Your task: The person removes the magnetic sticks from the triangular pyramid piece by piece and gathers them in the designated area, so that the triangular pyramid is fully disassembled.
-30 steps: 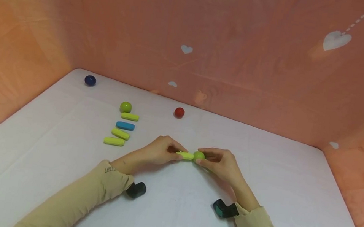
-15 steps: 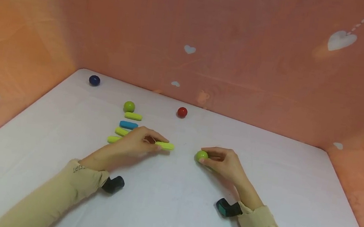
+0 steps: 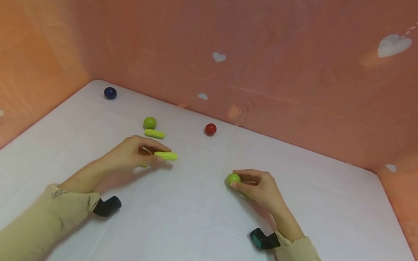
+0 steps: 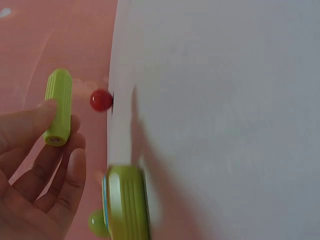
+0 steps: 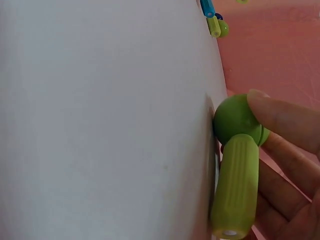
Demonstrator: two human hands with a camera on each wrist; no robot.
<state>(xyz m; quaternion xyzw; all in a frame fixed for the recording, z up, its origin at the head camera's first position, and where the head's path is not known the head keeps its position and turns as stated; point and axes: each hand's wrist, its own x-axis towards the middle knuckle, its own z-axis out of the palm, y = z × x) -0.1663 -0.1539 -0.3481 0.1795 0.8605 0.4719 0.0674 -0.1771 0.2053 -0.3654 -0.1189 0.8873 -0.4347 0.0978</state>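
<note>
Left hand [image 3: 132,152] pinching green stick [image 3: 165,155], right hand [image 3: 258,189] holding green ball [image 3: 232,179]

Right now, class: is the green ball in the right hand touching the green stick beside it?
Touching. The right wrist view shows the green ball seated on the end of the green stick, no gap, with the right hand holding both.

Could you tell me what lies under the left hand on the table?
The left hand holds a green stick. Under it a green stick shows, with blue beside it; the hand covers the rest.
</note>
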